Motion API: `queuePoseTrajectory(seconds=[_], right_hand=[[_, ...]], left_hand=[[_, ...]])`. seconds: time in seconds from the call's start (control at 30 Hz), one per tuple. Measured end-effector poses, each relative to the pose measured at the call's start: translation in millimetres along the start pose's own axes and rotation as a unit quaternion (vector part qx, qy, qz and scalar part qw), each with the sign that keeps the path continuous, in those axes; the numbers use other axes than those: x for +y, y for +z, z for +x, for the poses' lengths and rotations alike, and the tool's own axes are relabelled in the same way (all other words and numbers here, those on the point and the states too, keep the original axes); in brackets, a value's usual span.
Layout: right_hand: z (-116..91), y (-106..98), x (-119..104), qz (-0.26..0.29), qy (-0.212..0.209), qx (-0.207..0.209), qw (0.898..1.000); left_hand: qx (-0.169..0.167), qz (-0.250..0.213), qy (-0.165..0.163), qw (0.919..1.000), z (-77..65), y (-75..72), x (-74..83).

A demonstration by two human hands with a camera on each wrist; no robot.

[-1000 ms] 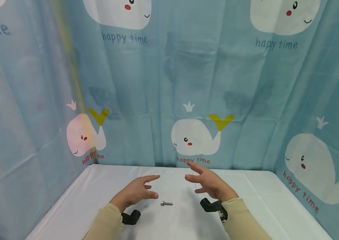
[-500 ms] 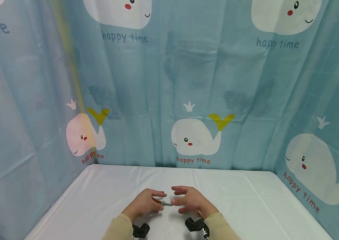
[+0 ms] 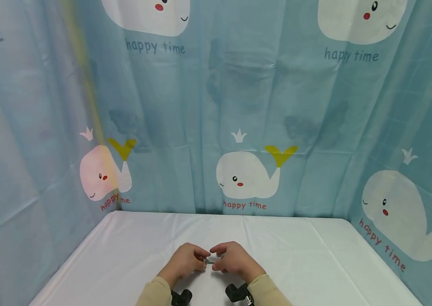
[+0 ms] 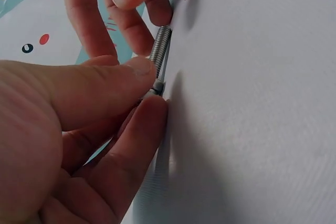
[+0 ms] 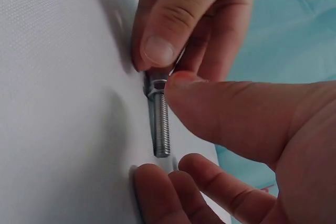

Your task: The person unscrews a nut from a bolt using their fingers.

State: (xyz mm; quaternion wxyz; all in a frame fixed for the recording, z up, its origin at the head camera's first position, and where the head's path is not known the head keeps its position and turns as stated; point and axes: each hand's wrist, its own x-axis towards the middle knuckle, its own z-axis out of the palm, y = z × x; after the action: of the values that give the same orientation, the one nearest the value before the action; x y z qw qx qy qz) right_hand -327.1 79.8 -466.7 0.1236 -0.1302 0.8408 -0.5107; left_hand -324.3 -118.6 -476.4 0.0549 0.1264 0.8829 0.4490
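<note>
A silver bolt with a threaded shank lies between both hands, low over the white table. My left hand pinches its head end between thumb and forefinger, and these fingers hide most of the head. Around the shank, close to that head, sits a hex nut. My right hand reaches in from the other side. Its thumb is at the nut, touching or nearly so, while its other fingertips stay apart beyond the free end of the threaded shank.
The white cloth-covered table spreads out on all sides of the hands. A light blue curtain with whale prints hangs behind it and along both sides. Black wrist mounts sit below the sleeves.
Both hands have come down and inward to the bolt. The left hand has taken hold of its head end, and the right hand has moved left, close around the shank.
</note>
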Motion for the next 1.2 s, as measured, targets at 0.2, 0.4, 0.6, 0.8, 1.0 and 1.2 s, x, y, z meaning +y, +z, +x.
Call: queuePoseTrajectory(seconds=[0.2, 0.4, 0.6, 0.8, 1.0, 1.2], right_hand=[[3.8, 4.7, 1.5, -0.067, -0.021, 0.020, 0.997], [5.8, 7.3, 0.1, -0.116, -0.024, 0.041, 0.992], [6.1, 9.8, -0.1, -0.151, -0.038, 0.051, 0.986], [5.0, 13.1, 0.2, -0.177, -0.038, 0.057, 0.982], [2.5, 16.6, -2.2, -0.205, -0.043, 0.058, 0.976], [1.3, 15.8, -2.5, -0.232, -0.056, 0.051, 0.970]], left_hand=[[0.010, 0.008, 0.011, 0.9998, 0.3, 2.5, -0.1], [0.025, 0.020, 0.015, 0.9994, 2.4, 6.0, -2.4], [0.034, 0.027, -0.009, 0.9990, 4.9, 8.7, -3.9], [0.046, 0.023, -0.009, 0.9986, 4.3, 11.9, -3.6], [0.067, 0.038, 0.014, 0.9969, 0.9, 14.5, -0.6], [0.066, 0.046, 0.020, 0.9966, -0.5, 14.4, 4.2]])
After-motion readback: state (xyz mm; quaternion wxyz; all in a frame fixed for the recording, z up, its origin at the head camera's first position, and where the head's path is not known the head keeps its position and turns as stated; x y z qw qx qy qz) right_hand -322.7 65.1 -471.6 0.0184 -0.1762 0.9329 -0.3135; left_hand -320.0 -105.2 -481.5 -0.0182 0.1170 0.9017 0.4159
